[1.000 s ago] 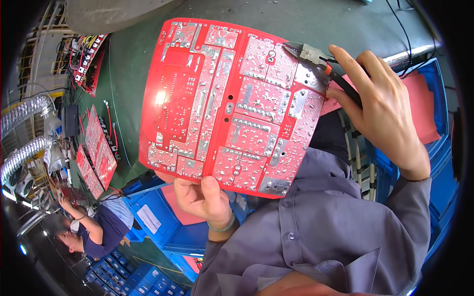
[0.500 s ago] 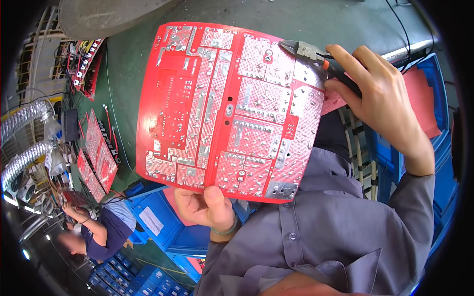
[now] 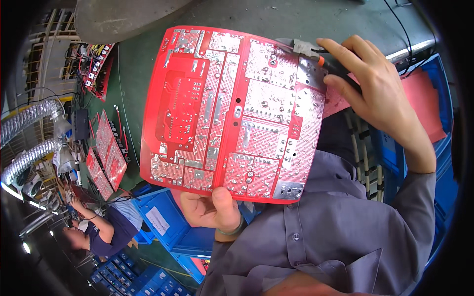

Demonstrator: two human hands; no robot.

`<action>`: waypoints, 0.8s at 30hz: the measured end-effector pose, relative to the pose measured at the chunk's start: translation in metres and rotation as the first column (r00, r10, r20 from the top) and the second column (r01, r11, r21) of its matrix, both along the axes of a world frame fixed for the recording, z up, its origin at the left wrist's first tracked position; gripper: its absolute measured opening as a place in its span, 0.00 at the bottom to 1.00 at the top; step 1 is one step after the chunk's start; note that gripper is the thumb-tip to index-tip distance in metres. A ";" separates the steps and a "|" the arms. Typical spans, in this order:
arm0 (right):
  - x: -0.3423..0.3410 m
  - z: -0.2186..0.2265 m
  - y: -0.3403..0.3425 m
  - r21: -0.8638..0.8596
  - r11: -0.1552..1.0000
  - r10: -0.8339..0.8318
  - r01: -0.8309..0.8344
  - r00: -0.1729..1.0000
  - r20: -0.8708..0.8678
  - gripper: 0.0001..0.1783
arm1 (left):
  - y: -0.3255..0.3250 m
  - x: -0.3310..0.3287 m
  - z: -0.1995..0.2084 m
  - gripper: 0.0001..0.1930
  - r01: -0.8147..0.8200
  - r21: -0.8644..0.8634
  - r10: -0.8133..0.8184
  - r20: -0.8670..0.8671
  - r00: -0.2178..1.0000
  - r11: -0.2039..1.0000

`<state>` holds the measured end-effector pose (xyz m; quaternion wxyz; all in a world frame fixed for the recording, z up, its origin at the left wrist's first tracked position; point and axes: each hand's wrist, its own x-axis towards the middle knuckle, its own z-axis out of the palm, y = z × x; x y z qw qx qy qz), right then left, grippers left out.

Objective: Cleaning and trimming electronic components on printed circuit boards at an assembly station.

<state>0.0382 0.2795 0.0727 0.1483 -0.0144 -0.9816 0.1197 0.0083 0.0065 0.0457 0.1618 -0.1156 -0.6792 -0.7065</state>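
A large red circuit board (image 3: pixel 232 143) with silvery solder areas is tilted up before me, its soldered face in view. My left hand (image 3: pixel 215 209) pinches its lower edge, thumb on the face and fingers behind. In my right hand (image 3: pixel 377 81) is a pair of cutting pliers (image 3: pixel 307 48), with pale wrapping near the pivot and a patch of orange on the handle. The pliers' jaws lie at the board's upper right edge; whether they touch it I cannot tell. Part of the handles is hidden by my fingers.
A green workbench (image 3: pixel 247 17) lies behind the board, with a grey round plate (image 3: pixel 118 17) above left. More red boards (image 3: pixel 108 153) lie at left near silver ducts (image 3: pixel 29 118). Blue bins (image 3: pixel 165 222) stand below and right. A co-worker (image 3: pixel 111 229) is at lower left.
The board has shifted slightly right in the picture, and so has the background at left. The pliers have moved a little right with my right hand; my left hand keeps its hold.
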 end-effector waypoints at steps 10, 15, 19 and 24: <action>0.003 -0.001 -0.013 0.014 0.996 -0.087 0.086 0.995 0.042 0.26 | -0.003 0.002 0.000 0.14 0.042 -0.067 -0.042 -0.004 0.999 0.997; 0.006 -0.003 -0.013 0.019 0.996 -0.089 0.088 0.996 0.032 0.24 | 0.004 0.003 0.000 0.15 0.037 -0.015 -0.037 -0.008 0.999 0.999; 0.000 -0.006 -0.008 0.065 0.997 -0.041 0.040 0.999 0.008 0.23 | 0.001 0.000 -0.001 0.15 0.020 -0.019 -0.019 0.009 1.000 1.000; -0.003 -0.009 0.000 0.115 0.993 0.015 -0.012 1.000 -0.024 0.22 | 0.000 0.001 -0.001 0.14 0.022 -0.002 -0.022 0.018 1.000 1.000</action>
